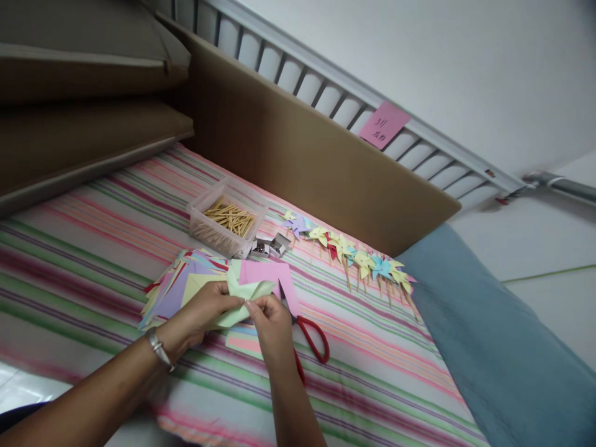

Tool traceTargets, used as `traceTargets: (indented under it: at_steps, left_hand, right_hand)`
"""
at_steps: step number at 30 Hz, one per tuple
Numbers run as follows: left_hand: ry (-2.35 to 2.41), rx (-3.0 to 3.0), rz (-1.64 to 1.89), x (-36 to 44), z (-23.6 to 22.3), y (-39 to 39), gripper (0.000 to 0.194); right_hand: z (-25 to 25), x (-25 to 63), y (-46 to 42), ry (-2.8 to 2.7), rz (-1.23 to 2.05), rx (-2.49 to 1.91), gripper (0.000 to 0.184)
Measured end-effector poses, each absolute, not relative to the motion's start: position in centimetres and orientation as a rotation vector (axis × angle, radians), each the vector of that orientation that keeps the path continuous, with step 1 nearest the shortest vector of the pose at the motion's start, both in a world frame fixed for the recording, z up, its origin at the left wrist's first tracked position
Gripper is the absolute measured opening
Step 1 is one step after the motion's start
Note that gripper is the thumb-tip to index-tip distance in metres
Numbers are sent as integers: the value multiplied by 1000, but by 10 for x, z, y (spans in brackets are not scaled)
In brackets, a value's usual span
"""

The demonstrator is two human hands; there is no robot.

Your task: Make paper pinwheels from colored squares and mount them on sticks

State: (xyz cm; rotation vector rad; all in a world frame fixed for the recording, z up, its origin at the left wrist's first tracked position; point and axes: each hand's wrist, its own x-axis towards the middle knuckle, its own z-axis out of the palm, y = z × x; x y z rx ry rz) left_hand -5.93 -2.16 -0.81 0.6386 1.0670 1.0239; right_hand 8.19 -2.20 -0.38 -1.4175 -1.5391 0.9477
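Observation:
A pale green paper pinwheel [249, 289], partly folded, is held up between both hands. My left hand [207, 308], with a silver bracelet at the wrist, pinches its left side. At its centre, the thumb and fingers of my right hand [271, 318] are closed on the paper. Red-handled scissors [313, 335] lie beside and partly beneath my right hand, their dark blades over a pink paper sheet [267, 273]. Left of the hands, a stack of coloured paper [174, 292] is partly hidden by my left hand.
A clear plastic box [198, 225] of wooden sticks [230, 217] stands behind the hands, with small open boxes [270, 246] beside it. Finished pinwheels [344, 248] lie in a row along the brown board [316, 167]. A striped cloth [372, 347] covers the surface.

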Motion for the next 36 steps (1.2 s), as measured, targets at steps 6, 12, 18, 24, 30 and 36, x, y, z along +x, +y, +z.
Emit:
traceTargets:
  at_steps: [6,12,18,24,30,36]
  left_hand:
    - [1001,599,1001,-60,0,-24,18]
    - [923,604,981,-61,-3,-23,27]
    - [944,628,977,-64,2,-22,21]
    - [1090,767,940,-64,2,-20,17]
    - [1050,1036,831,-56,-7,-24,9]
    - [1013,1188,732,-52,-17,-23,10]
  right_hand:
    - [-7,83,-20,-1508,970,-1422,19]
    - [-6,83,-20,-1398,1122,-1423,20]
    - [-4,87,-19,-1370,1250,-1395,20]
    - [9,102,-15,-1271,1029,-1339,33]
    - [26,107,-22,-1626,1113,-1411,44]
    - [33,110,-25,-1786,1208,-1523,9]
